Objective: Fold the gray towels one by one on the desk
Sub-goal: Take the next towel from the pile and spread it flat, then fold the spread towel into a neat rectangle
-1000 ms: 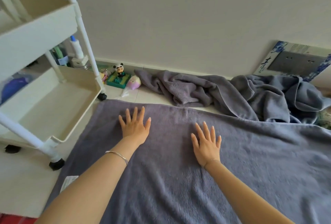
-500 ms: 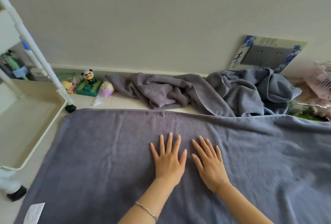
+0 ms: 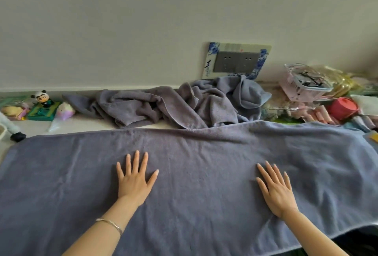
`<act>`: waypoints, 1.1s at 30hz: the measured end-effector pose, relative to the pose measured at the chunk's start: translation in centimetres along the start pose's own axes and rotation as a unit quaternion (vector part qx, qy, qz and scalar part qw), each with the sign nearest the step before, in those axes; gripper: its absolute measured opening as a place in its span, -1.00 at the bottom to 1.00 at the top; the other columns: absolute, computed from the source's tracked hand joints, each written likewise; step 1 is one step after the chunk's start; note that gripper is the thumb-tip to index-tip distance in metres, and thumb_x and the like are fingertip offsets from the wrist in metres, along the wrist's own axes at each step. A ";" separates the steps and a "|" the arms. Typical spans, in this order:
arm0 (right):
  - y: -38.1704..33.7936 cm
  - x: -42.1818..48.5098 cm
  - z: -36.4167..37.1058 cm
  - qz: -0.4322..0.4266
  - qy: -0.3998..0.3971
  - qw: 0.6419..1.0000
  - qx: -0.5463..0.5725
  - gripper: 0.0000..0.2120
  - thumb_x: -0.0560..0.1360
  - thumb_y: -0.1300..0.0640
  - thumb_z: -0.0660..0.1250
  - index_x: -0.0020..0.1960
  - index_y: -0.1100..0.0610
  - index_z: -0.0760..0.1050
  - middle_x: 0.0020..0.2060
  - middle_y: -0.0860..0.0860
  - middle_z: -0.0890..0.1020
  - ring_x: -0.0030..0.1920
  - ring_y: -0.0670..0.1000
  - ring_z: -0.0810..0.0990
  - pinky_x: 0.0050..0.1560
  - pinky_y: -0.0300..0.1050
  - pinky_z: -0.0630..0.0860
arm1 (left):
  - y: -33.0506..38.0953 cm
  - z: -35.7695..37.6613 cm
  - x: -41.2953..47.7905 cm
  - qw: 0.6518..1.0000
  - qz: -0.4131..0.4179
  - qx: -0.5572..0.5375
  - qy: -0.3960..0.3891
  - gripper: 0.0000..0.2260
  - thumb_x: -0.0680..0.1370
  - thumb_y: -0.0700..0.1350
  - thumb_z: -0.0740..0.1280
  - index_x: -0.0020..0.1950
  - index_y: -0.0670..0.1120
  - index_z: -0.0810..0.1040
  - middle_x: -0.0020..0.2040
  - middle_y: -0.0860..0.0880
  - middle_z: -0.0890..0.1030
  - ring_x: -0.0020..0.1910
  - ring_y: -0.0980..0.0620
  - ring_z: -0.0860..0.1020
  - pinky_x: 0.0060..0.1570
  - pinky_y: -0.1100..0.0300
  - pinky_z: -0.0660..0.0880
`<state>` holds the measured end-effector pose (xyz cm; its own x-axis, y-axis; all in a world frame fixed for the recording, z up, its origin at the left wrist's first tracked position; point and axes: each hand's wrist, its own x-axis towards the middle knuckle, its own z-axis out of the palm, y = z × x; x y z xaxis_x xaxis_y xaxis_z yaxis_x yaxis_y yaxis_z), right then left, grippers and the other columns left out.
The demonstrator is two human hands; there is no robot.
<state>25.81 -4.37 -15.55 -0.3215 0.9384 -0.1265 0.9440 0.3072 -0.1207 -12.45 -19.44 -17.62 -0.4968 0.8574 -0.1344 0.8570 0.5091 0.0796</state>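
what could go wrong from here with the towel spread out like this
The spread towel has its far edge against the crumpled towels, so lifting that edge might drag them along. A ridge there lies beyond both the left hand and right hand and may fold in as a crease. Its right end lies close to the red container, which could get nudged.

My left hand (image 3: 134,183) lies flat, palm down, fingers (image 3: 136,160) straight and spread, thumb out to the right. My right hand (image 3: 276,191) same: flat, palm down, fingers straight, fanned, angled slightly left. Hands well apart. Both forearms bare, entering from the bottom edge: left forearm (image 3: 96,235) slants up-right, right forearm (image 3: 321,237) slants up-left. Neither hand grips anything.
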 end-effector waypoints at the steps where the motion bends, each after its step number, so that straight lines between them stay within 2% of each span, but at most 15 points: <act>1: 0.5 0.0 -0.5 -0.005 0.006 1.000 0.000 -0.25 0.39 -0.32 -0.39 0.52 -0.11 -0.04 0.53 -0.09 0.01 0.53 -0.04 -0.12 0.48 -0.06 -0.26 | 1.1 -0.4 0.0 1.000 -0.003 -0.004 -0.011 -0.05 0.23 0.37 -0.69 0.53 0.04 -0.16 0.57 -0.06 -0.05 0.53 -0.18 -0.07 0.38 -0.25 -0.23; 5: 3.3 0.4 -3.3 -0.054 0.027 0.998 0.006 -0.29 0.44 -0.31 -0.34 0.51 -0.12 0.06 0.53 -0.10 0.03 0.52 -0.08 -0.11 0.48 -0.09 -0.27 | 10.6 -2.7 -0.8 0.998 0.054 -0.032 -0.005 -0.01 0.22 0.37 -0.70 0.55 0.07 -0.11 0.57 -0.04 -0.05 0.54 -0.16 -0.07 0.45 -0.21 -0.16; 8: 5.6 0.9 -5.6 -0.085 0.046 0.995 0.002 -0.23 0.41 -0.41 -0.36 0.51 -0.12 0.06 0.51 -0.13 0.02 0.53 -0.06 -0.08 0.46 -0.14 -0.31 | 19.3 -4.0 -1.9 0.991 0.111 -0.054 -0.043 -0.25 0.41 0.38 -0.48 0.54 0.09 -0.22 0.57 -0.01 -0.18 0.53 -0.11 -0.19 0.45 -0.15 -0.25; 9: 6.3 1.1 -6.6 -0.091 0.056 0.994 0.001 -0.24 0.43 -0.42 -0.32 0.51 -0.11 0.07 0.51 -0.12 0.04 0.53 -0.04 -0.05 0.46 -0.12 -0.29 | 21.9 -4.4 -2.3 0.988 0.129 -0.061 -0.060 -0.26 0.42 0.39 -0.46 0.54 0.09 -0.21 0.56 -0.01 -0.19 0.53 -0.10 -0.20 0.46 -0.14 -0.26; 12: 9.2 1.9 -9.7 -0.081 0.099 0.992 0.022 -0.41 0.54 -0.24 0.09 0.51 -0.07 0.14 0.52 -0.06 0.11 0.53 0.02 0.03 0.49 -0.04 -0.15 | 28.6 -4.6 -3.1 0.977 0.178 -0.093 -0.071 0.07 0.11 0.42 -0.71 0.55 0.08 -0.17 0.57 -0.01 -0.14 0.54 -0.09 -0.17 0.46 -0.12 -0.24; 14: 12.3 2.1 -11.5 -0.043 0.132 0.988 0.069 -0.38 0.50 -0.14 0.30 0.49 -0.04 0.19 0.51 -0.04 0.15 0.52 0.04 0.10 0.49 0.00 -0.04 | 32.6 -4.3 -3.8 0.969 0.202 -0.114 -0.087 0.14 0.04 0.42 -0.72 0.55 0.08 -0.16 0.57 -0.01 -0.13 0.54 -0.08 -0.17 0.46 -0.10 -0.24; 16: 15.2 2.4 -12.5 0.013 0.157 0.979 0.129 -0.34 0.46 -0.09 0.38 0.47 0.02 0.23 0.49 0.01 0.20 0.49 0.08 0.17 0.47 0.04 0.08 | 35.2 -3.8 -4.6 0.958 0.219 -0.135 -0.122 0.14 0.02 0.46 -0.68 0.55 0.10 -0.17 0.57 0.00 -0.13 0.54 -0.06 -0.18 0.47 -0.08 -0.23; 18: 18.7 2.6 -13.2 0.092 0.147 0.962 0.211 -0.31 0.45 -0.08 0.39 0.47 0.10 0.21 0.48 0.08 0.23 0.47 0.11 0.20 0.45 0.08 0.16 | 37.2 -2.8 -5.4 0.952 0.224 -0.138 -0.159 0.03 0.14 0.48 -0.60 0.55 0.11 -0.19 0.57 0.02 -0.12 0.54 -0.04 -0.17 0.48 -0.06 -0.21; 19: 20.3 2.7 -13.4 0.134 0.132 0.948 0.257 -0.29 0.46 -0.08 0.39 0.47 0.13 0.19 0.47 0.11 0.23 0.46 0.12 0.21 0.44 0.09 0.18 | 37.8 -2.2 -5.8 0.950 0.224 -0.130 -0.174 -0.11 0.29 0.46 -0.50 0.55 0.10 -0.19 0.57 0.02 -0.10 0.54 -0.03 -0.16 0.48 -0.04 -0.19; 21: 23.3 2.8 -13.8 0.199 0.102 0.917 0.331 -0.26 0.46 -0.11 0.37 0.49 0.15 0.14 0.45 0.14 0.25 0.43 0.16 0.25 0.42 0.11 0.23 | 38.9 -1.2 -6.4 0.949 0.220 -0.102 -0.203 -0.38 0.55 0.32 -0.25 0.55 0.07 -0.19 0.57 0.03 -0.10 0.54 -0.02 -0.16 0.49 -0.03 -0.18; 22: 24.3 2.8 -13.9 0.217 0.089 0.904 0.358 -0.25 0.46 -0.12 0.36 0.49 0.14 0.13 0.44 0.14 0.27 0.41 0.18 0.29 0.39 0.11 0.27 | 39.2 -0.8 -6.6 0.948 0.218 -0.093 -0.211 -0.42 0.59 0.27 -0.20 0.55 0.06 -0.19 0.57 0.04 -0.12 0.54 -0.01 -0.18 0.49 -0.02 -0.19; 25: 26.2 3.1 -13.8 0.230 0.076 0.881 0.407 -0.30 0.48 -0.09 0.35 0.47 0.17 0.17 0.39 0.15 0.34 0.35 0.17 0.36 0.31 0.05 0.33 | 39.4 -0.2 -6.9 0.950 0.217 -0.081 -0.209 -0.42 0.59 0.27 -0.20 0.55 0.06 -0.19 0.56 0.06 -0.18 0.53 0.01 -0.23 0.49 -0.02 -0.23; 28: 27.4 3.9 -14.0 0.254 0.065 0.869 0.420 -0.31 0.45 -0.14 0.38 0.43 0.16 0.25 0.34 0.15 0.41 0.31 0.17 0.41 0.35 0.09 0.34 | 39.8 -0.2 -6.8 0.949 0.215 -0.104 -0.205 -0.43 0.60 0.26 -0.19 0.55 0.06 -0.16 0.56 0.07 -0.15 0.53 0.04 -0.21 0.49 0.00 -0.22; 30: 27.8 4.2 -14.3 0.256 0.049 0.879 0.399 -0.37 0.46 -0.13 0.37 0.39 0.17 0.32 0.28 0.14 0.48 0.27 0.17 0.45 0.34 0.08 0.35 | 39.9 -0.5 -6.7 0.948 0.211 -0.121 -0.207 -0.44 0.60 0.25 -0.17 0.55 0.06 -0.13 0.57 0.08 -0.11 0.53 0.05 -0.17 0.50 0.01 -0.20; 33: 27.5 4.5 -15.3 0.214 0.043 0.906 0.362 -0.55 0.52 0.03 0.32 0.34 0.22 0.41 0.19 0.16 0.56 0.18 0.17 0.52 0.25 0.01 0.38 | 39.7 -1.0 -6.7 0.943 0.199 -0.165 -0.208 -0.45 0.61 0.23 -0.14 0.56 0.05 -0.09 0.57 0.07 -0.03 0.54 0.06 -0.10 0.50 0.04 -0.14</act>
<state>51.49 10.72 -4.42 0.0994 0.9652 -0.2418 0.6740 -0.2441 -0.6973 24.75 -4.93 -12.56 0.0105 0.9167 -0.3995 0.8410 0.2081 0.4995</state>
